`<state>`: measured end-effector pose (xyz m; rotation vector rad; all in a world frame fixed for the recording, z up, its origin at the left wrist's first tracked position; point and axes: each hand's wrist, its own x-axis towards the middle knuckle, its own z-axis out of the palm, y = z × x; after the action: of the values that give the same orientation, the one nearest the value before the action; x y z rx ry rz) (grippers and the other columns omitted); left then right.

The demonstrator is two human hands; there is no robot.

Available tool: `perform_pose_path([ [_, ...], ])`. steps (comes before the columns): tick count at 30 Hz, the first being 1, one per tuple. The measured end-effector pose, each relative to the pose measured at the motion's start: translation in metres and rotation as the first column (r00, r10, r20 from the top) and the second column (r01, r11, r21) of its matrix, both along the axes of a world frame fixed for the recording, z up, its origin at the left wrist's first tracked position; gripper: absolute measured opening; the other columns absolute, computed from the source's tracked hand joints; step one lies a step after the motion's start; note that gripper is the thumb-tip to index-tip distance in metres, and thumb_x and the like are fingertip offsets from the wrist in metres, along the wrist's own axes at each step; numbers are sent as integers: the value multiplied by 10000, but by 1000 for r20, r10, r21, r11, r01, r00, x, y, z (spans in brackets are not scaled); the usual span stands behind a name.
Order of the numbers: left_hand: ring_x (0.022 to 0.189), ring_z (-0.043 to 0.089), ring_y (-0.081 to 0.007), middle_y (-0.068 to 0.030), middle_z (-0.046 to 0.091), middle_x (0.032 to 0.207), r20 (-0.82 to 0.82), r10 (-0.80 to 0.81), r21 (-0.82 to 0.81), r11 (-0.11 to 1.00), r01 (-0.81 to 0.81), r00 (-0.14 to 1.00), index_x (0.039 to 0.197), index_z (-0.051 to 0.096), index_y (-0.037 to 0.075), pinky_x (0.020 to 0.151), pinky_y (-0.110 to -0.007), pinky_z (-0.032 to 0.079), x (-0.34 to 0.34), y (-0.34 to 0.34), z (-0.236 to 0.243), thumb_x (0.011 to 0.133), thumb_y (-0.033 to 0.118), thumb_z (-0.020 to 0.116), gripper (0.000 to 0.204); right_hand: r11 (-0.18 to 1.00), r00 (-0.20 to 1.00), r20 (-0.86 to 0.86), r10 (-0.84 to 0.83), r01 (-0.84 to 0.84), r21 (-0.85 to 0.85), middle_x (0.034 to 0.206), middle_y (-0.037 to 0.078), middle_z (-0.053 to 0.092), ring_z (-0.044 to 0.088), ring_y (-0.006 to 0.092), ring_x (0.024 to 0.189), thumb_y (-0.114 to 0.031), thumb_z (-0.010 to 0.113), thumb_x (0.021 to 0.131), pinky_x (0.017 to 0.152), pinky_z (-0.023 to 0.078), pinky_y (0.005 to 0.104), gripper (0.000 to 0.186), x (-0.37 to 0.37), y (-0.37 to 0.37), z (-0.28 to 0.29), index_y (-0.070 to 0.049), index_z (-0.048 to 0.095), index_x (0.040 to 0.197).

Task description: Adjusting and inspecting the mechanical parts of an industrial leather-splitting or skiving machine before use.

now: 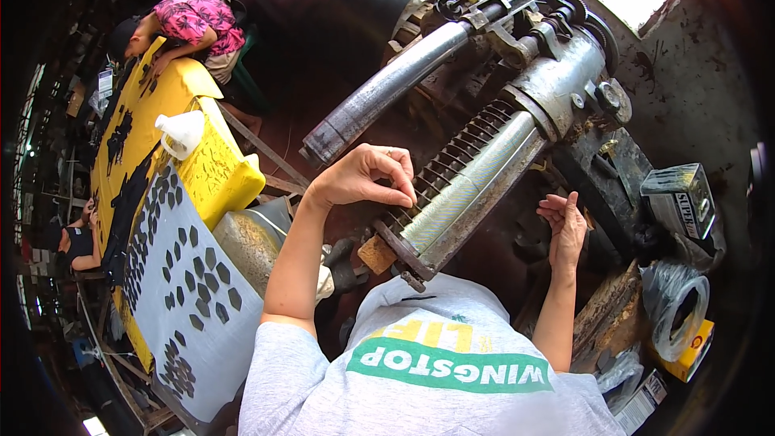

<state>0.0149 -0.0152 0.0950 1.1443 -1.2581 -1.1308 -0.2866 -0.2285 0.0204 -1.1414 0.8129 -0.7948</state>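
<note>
A worn steel machine (557,73) slants across the middle, with gears at its upper end. Its lower cylinder (476,182) carries a row of thin dark ribs beside a shiny plate and has a wooden block (376,254) at the near end. My left hand (371,178) is at these ribs, thumb and fingertips pinched; whatever may be between them is too small to make out. My right hand (563,226) hangs right of the cylinder, fingers apart and loosely curved, holding nothing. A polished curved bar (379,97) runs above my left hand.
At left, a yellow-covered table (194,81) and a grey sheet (206,355) bearing dark cut pieces, with a white jug (182,133). Two co-workers (198,24) (77,246) bend there. At right are a metal can (678,202), a clear coiled roll (662,315) and a concrete wall (678,89).
</note>
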Motion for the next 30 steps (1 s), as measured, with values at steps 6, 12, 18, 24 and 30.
perform_pose_path([
  [6, 740, 547, -104, -34, 574, 776, 42, 57, -42, 998, -55, 997, 787, 698, 6, 662, -226, 435, 4, 7, -10, 676, -20, 748, 125, 998, 999, 12, -45, 45, -46, 805, 111, 652, 630, 170, 711, -384, 476, 944, 710, 511, 284, 456, 0, -3, 15, 39, 642, 909],
  [12, 705, 502, -103, -13, 529, 761, 106, 87, -27, 996, -85, 991, 811, 724, 42, 615, -227, 402, -10, 6, 15, 621, 0, 778, 202, 766, 985, -9, -170, 126, -630, 942, 68, 635, 568, 115, 875, -255, 451, 975, 805, 430, 241, 335, 45, -44, 85, 27, 621, 1034],
  [18, 796, 439, -99, 7, 438, 812, 253, 56, -28, 998, -51, 966, 796, 740, 85, 689, -228, 372, -5, 1, 11, 613, 61, 789, 191, 563, 995, -7, -101, 52, -825, 1073, 128, 608, 549, 189, 1013, -381, 395, 977, 911, 393, 305, 474, 126, -102, 121, 34, 587, 1105],
  [24, 763, 440, -86, 13, 454, 798, 225, -7, -102, 994, 31, 974, 812, 743, 96, 664, -226, 395, 1, -8, 2, 662, 76, 783, 157, 493, 974, -9, -228, 108, -863, 1083, 192, 565, 513, 276, 1039, -492, 350, 958, 935, 368, 350, 591, 183, -151, 85, 37, 539, 1142],
  [30, 748, 498, -82, 1, 492, 802, 47, -57, -69, 996, 60, 997, 809, 738, 70, 679, -213, 438, 7, -7, -8, 668, 19, 768, 152, 474, 935, -94, -341, 85, -876, 1135, 263, 522, 453, 373, 1117, -567, 296, 936, 973, 334, 408, 678, 189, -142, 79, 32, 522, 1158],
])
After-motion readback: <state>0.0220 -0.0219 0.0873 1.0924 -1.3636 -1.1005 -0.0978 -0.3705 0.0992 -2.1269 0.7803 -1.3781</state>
